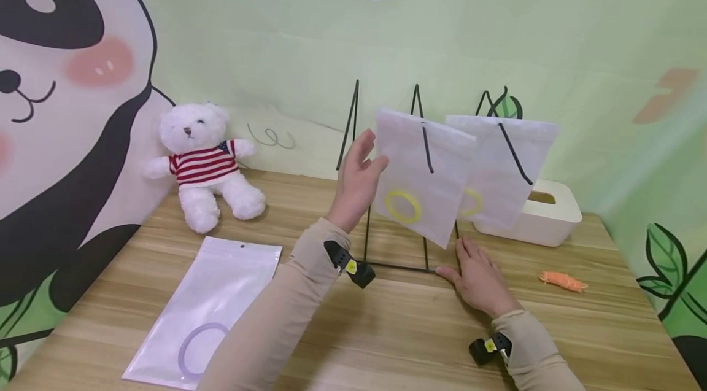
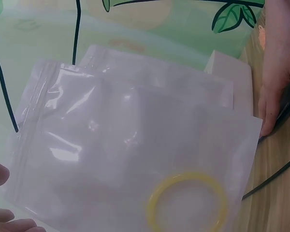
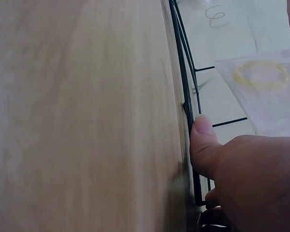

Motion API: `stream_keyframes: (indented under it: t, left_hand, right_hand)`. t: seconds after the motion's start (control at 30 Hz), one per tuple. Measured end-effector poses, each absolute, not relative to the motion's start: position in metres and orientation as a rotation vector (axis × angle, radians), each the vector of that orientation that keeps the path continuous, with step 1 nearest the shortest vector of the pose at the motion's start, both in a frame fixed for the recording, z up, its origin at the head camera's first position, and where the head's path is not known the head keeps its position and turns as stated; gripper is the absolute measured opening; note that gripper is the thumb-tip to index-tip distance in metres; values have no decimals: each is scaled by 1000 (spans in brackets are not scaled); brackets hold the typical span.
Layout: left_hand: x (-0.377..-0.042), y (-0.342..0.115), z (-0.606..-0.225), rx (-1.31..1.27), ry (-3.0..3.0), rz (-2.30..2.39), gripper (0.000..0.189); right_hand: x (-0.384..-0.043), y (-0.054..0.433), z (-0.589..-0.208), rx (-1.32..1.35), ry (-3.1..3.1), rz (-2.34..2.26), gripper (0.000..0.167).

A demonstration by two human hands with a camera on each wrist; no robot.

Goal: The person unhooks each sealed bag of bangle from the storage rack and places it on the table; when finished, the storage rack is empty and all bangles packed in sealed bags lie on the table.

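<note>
On the worktop (image 1: 386,336), the right hand (image 1: 482,277) pinches the rack base (image 1: 397,266); the left hand (image 1: 358,185), spread, could knock the front bag (image 1: 428,207) off its hook (image 1: 428,151) by brushing it.

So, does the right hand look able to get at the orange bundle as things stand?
Probably yes: the orange bundle lies to the right of the right hand, with nothing visible in between. That hand grips the black rack, though, so it would likely need to let go first.
</note>
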State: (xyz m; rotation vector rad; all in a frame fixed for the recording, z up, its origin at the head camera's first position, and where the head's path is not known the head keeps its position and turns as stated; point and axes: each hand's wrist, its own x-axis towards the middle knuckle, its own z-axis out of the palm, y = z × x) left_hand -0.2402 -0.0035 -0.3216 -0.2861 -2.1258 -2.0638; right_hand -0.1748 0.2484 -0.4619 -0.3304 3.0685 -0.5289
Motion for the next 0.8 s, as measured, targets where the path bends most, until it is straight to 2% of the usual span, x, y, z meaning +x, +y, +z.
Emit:
stream_keyframes:
  t: [0.8]
  left_hand:
    - [-236, 0, -316, -418, -2132, -1945, 57]
  right_hand:
    - [-173, 247, -460, -344, 3085, -531, 75]
